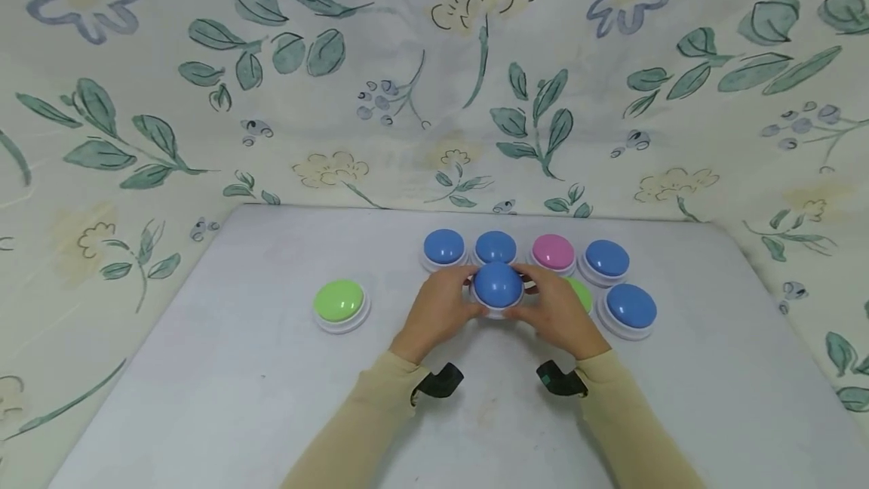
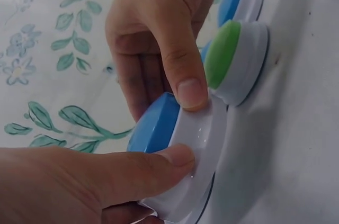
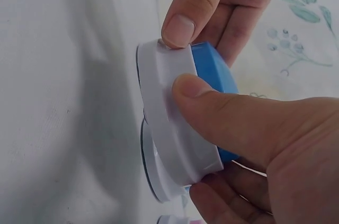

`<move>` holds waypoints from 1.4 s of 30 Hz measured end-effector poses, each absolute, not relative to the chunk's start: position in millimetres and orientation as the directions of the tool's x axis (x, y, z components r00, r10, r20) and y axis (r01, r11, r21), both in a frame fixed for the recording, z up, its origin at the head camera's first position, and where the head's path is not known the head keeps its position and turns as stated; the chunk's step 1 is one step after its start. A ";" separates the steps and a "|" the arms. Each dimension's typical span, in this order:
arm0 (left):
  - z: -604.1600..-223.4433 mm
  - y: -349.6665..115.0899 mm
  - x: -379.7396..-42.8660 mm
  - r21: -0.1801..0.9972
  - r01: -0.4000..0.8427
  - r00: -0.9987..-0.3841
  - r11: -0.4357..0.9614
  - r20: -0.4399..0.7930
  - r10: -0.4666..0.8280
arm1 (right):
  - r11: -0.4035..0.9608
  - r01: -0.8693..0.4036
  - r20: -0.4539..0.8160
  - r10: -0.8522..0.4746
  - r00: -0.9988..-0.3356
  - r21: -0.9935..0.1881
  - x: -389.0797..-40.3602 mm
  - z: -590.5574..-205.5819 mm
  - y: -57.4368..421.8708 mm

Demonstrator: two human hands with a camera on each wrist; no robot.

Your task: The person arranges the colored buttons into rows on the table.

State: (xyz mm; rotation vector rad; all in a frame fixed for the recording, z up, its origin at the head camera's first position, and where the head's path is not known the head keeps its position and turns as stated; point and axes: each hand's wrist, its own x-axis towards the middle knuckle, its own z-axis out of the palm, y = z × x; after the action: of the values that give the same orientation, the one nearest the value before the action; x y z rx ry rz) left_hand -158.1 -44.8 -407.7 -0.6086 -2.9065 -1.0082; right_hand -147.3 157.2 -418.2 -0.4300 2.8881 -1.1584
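Between both hands is a blue dome push button [image 1: 498, 285] with a white round base. My left hand [image 1: 440, 309] grips its left side, and the thumb lies against the white base in the left wrist view. From the other side my right hand [image 1: 558, 309] holds the same button, its thumb [image 3: 198, 91] pressed on the base. Just behind it stands another blue button [image 1: 495, 246], its front partly covered. A green button [image 1: 579, 294] is half hidden by my right hand. Whether the held button's base touches the table cannot be told.
Along the back stand a blue button [image 1: 444, 247], a pink button [image 1: 553, 252] and a further blue button [image 1: 607, 258]. Right of my right hand is a blue button [image 1: 631, 306]. A separate green button [image 1: 339, 301] sits left on the white table [image 1: 237, 368]. Floral cloth [image 1: 407, 142] surrounds the table.
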 end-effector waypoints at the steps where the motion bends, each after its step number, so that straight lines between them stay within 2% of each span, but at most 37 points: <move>1: -408.5 -44.0 -159.2 0.594 0.367 -0.922 0.716 0.132 0.363 | 0.696 -0.248 0.098 -0.248 -0.964 -0.674 -147.7 -418.8 158.0; 14: -427.9 -45.1 -167.3 0.655 0.390 -0.909 0.647 0.159 0.386 | 0.730 -0.198 0.048 -0.221 -0.974 -0.655 -146.0 -423.6 155.7; 19: -431.1 -46.4 -168.4 0.636 0.413 -0.901 0.652 0.183 0.392 | 0.752 -0.204 0.051 -0.222 -0.974 -0.627 -145.7 -423.4 151.4; 28: -434.4 -46.7 -168.7 0.633 0.386 -0.912 0.672 0.149 0.383 | 0.766 -0.210 0.044 -0.232 -0.972 -0.607 -147.3 -427.7 147.0; 42: -433.5 -47.0 -168.6 0.600 0.411 -0.901 0.687 0.154 0.405 | 0.789 -0.226 0.035 -0.251 -0.967 -0.571 -145.0 -424.2 146.3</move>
State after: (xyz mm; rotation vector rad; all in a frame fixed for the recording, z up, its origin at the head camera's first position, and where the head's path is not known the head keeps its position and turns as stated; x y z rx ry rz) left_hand -168.6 -47.0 -433.5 -0.6963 -2.8768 -1.0264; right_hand -145.0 146.3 -424.2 -0.3908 2.9311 -0.9272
